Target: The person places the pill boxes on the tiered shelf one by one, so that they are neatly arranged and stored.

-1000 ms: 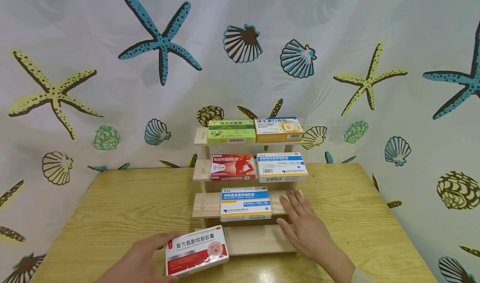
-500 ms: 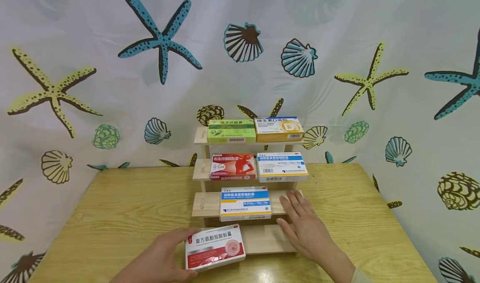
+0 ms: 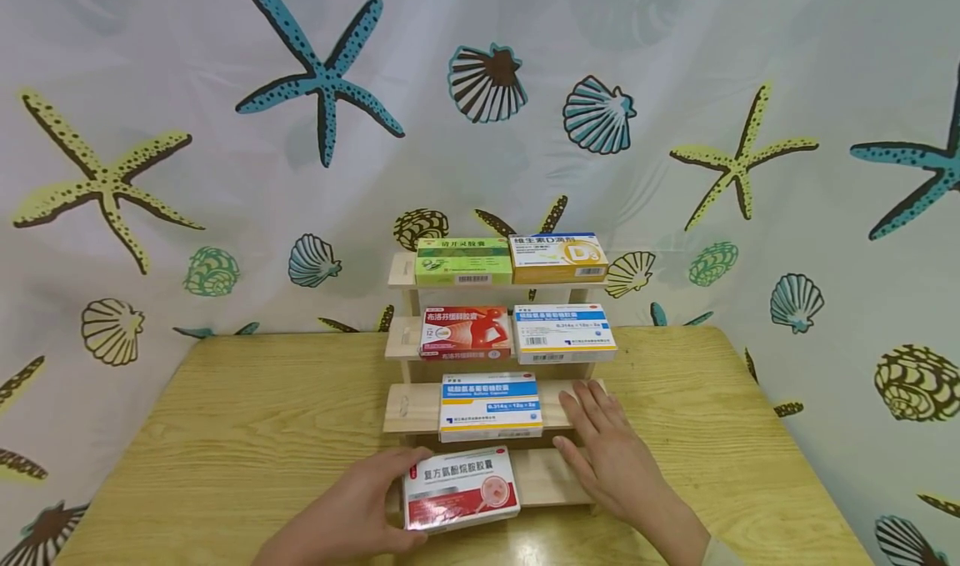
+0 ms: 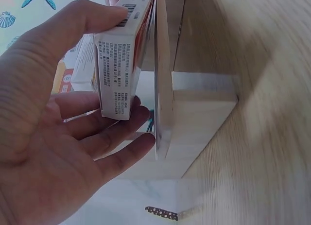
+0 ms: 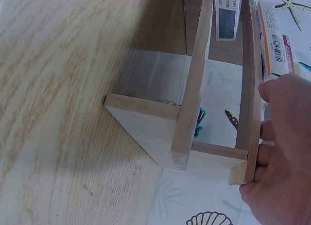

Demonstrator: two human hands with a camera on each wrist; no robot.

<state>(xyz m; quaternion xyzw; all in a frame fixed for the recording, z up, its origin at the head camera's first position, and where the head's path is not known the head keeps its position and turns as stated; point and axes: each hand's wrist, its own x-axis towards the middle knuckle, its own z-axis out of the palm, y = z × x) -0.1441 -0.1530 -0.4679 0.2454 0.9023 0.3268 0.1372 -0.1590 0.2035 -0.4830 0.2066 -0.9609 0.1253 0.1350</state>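
Observation:
My left hand (image 3: 367,499) holds a red-and-white medicine box (image 3: 461,487) by its left end, thumb on one edge and fingers along the opposite one. In the head view the box overlaps the left part of the lowest step of a wooden tiered shelf (image 3: 555,476); the left wrist view shows a narrow gap between box and board. My right hand (image 3: 618,458) rests on the right end of the step above, fingers extended in the head view. A blue-and-white medicine box (image 3: 491,408) lies on that same step, left of my right hand.
Higher up stand a red box (image 3: 465,333) and another blue-and-white box (image 3: 564,333). On the top step are a green box (image 3: 463,262) and a white-and-orange box (image 3: 558,257). A patterned curtain (image 3: 480,182) hangs behind the wooden table (image 3: 285,408).
My left hand has carried the red-and-white medicine box rightward, over the left part of the lowest step. My right hand and the other boxes have stayed in place.

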